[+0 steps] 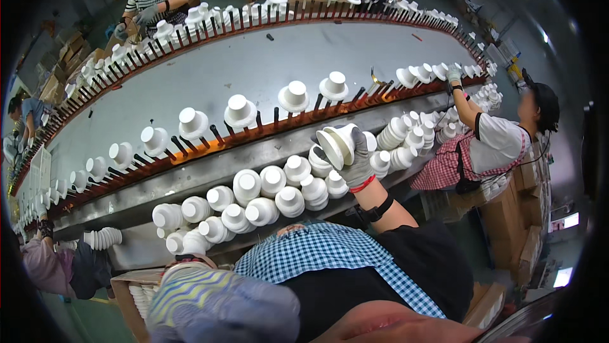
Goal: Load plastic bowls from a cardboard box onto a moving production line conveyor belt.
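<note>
"Okay, quick: which hand, what's in it?"

"Right hand (360,166), gloved, fingers curled part-closed around a white flanged piece (331,147). Could be two nested; can't tell. Left hand isn't visible, so no call there."

"Where's the piece?"

"Raised at the fingers' left side, just above the rows of loose white pieces (260,211) on the metal ledge (254,156)."

"Key relation?"

"Piece to pegs. The dark pegs (276,117) on the near edge of the tabletop (355,51) run beyond the hand and off to its left, apart from it. Right hand's the nearer one, clearly."

"Orientation?"

"Wide rim faces left and a bit down, so the long axis lies roughly crosswise, tilted. Narrow end's hidden by the glove. Peg-mounted ones (295,95) have narrow ends up."
</note>
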`<state>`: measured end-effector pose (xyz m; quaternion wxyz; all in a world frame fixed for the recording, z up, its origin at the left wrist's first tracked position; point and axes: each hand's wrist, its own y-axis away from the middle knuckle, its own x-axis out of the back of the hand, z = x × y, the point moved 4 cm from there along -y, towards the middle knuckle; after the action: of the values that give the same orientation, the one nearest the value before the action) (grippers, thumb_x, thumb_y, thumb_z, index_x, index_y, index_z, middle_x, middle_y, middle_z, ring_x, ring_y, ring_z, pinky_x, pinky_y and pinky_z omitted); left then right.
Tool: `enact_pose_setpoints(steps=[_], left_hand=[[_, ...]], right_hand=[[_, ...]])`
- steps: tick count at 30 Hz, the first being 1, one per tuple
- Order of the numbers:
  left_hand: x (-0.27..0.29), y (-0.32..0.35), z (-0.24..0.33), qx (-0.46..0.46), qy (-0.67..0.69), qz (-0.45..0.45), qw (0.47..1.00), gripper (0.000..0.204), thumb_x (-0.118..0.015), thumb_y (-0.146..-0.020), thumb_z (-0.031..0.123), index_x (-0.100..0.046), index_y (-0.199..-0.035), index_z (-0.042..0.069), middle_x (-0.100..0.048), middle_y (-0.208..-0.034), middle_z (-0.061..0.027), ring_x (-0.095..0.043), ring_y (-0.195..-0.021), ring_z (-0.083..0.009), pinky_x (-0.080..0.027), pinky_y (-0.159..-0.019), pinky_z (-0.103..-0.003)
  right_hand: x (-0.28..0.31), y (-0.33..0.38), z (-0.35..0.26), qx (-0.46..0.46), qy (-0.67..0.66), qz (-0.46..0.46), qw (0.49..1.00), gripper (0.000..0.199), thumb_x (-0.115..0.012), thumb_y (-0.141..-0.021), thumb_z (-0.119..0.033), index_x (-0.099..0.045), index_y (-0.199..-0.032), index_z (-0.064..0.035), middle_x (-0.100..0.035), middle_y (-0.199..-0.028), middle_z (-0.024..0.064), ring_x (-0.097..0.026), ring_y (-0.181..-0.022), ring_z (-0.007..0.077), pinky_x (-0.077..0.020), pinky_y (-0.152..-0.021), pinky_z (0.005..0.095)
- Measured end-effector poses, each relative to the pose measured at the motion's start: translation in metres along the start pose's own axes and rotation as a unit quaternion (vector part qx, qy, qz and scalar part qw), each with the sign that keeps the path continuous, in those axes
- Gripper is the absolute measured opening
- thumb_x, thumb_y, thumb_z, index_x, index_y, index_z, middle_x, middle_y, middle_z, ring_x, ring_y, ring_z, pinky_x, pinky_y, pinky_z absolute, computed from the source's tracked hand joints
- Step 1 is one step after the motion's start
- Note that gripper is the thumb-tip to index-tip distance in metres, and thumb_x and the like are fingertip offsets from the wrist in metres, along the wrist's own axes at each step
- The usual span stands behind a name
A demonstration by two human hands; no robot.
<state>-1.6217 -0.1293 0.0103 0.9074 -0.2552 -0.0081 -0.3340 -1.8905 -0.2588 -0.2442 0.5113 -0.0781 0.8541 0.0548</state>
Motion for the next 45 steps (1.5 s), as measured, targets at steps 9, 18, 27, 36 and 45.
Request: enact_pose_setpoints(steps=[9, 18, 27, 36, 45], left_hand=[[0.019, -0.001, -0.013, -0.101, 0.075, -0.03, 0.992, 0.045, -0.049, -0.093, 0.035, -0.049, -0.118, -0.002, -0.05, -0.121, -0.0189, -0.049, -0.116, -0.0264, -0.036, -0.099, -0.039], [0.016, -0.035, -0.043, -0.15, 0.185, -0.072, 0.969, 0.044, -0.044, -0.095, 0.027, -0.041, -0.13, 0.0, -0.044, -0.134, -0.0169, -0.043, -0.125, -0.0263, -0.03, -0.107, -0.038], [0.012, -0.113, -0.224, -0.062, 0.275, 0.145, 0.948, 0.049, -0.039, -0.098, 0.019, -0.034, -0.143, 0.001, -0.038, -0.146, -0.0149, -0.036, -0.135, -0.0263, -0.024, -0.115, -0.037], [-0.023, -0.17, -0.438, 0.128, -0.281, 0.112, 0.945, 0.043, -0.067, -0.08, 0.017, -0.057, -0.122, 0.01, -0.043, -0.133, -0.0259, -0.05, -0.116, -0.0427, -0.043, -0.1, -0.041], [0.012, -0.137, -0.45, 0.182, -0.168, 0.196, 0.949, 0.024, -0.064, -0.085, 0.018, -0.061, -0.104, 0.004, -0.066, -0.103, -0.015, -0.063, -0.094, -0.0277, -0.05, -0.083, -0.036]], right_hand=[[-0.019, -0.001, 0.025, -0.021, 0.006, 0.025, 0.999, 0.073, -0.058, -0.086, -0.054, -0.05, -0.126, 0.007, -0.061, -0.117, 0.0202, -0.064, -0.1, 0.0285, -0.0514, -0.093, 0.0384], [0.008, -0.004, 0.003, 0.055, 0.112, 0.096, 0.988, 0.075, -0.062, -0.084, -0.053, -0.049, -0.125, 0.0087, -0.058, -0.119, 0.0246, -0.06, -0.109, 0.0333, -0.0486, -0.097, 0.0412], [0.027, -0.013, -0.088, 0.133, 0.061, 0.08, 0.986, 0.068, -0.062, -0.086, -0.051, -0.05, -0.125, 0.0043, -0.06, -0.118, 0.0171, -0.059, -0.11, 0.028, -0.0488, -0.096, 0.0405], [0.037, -0.187, -0.145, 0.144, 0.31, 0.155, 0.927, 0.038, -0.07, -0.083, -0.032, -0.062, -0.108, -0.004, -0.066, -0.098, 0.0092, -0.065, -0.09, 0.0226, -0.0529, -0.079, 0.0305], [0.038, -0.272, -0.053, -0.114, 0.491, 0.034, 0.863, 0.045, -0.072, -0.078, -0.039, -0.064, -0.106, -0.0042, -0.066, -0.09, 0.0101, -0.065, -0.077, 0.0193, -0.0543, -0.07, 0.0311]])
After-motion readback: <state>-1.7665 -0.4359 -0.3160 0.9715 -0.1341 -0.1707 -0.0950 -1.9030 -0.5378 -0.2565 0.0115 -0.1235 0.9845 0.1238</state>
